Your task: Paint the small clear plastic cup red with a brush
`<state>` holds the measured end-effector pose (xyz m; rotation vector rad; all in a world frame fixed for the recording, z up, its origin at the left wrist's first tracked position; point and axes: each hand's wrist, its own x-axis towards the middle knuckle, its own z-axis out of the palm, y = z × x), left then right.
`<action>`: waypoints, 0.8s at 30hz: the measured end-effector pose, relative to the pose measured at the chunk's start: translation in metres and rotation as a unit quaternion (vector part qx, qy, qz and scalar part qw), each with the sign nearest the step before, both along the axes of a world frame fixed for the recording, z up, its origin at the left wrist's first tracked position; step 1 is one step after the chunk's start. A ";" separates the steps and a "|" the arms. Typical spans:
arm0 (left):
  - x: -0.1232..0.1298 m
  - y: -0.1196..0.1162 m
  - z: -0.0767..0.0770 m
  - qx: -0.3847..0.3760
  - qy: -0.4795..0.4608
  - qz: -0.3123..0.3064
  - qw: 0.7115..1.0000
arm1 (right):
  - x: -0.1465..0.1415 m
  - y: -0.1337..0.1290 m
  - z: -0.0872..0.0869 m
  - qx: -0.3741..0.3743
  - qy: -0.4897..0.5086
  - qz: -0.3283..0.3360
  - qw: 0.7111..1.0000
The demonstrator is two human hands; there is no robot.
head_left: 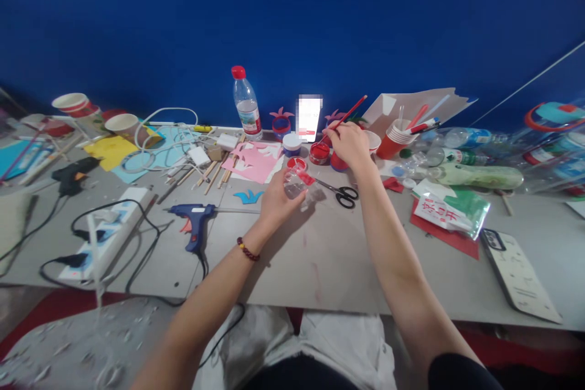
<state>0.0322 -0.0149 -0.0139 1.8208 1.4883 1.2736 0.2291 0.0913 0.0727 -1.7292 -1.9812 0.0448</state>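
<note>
My left hand (281,198) is closed around a clear plastic bottle piece (295,186) that has red paint on part of it. In my right hand (350,143) is a paintbrush (351,111) with a red handle, held slanting over an open jar of red paint (319,152). The brush's tip is at the jar and too small to make out. Black-handled scissors (346,196) lie between my hands. A red lid (296,163) rests just beyond my left hand, and a white-capped jar (292,144) stands behind it.
A blue glue gun (194,219) and a power strip (107,234) with cords lie left. Behind stand a red-capped bottle (247,106) and a lit phone (309,119). Stacked paper cups (393,139), plastic bottles (475,175) and another phone (521,274) are right.
</note>
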 end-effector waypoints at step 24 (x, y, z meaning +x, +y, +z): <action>0.001 -0.001 0.003 -0.014 0.023 -0.003 1.000 | -0.001 0.001 -0.008 0.010 0.022 0.002 1.000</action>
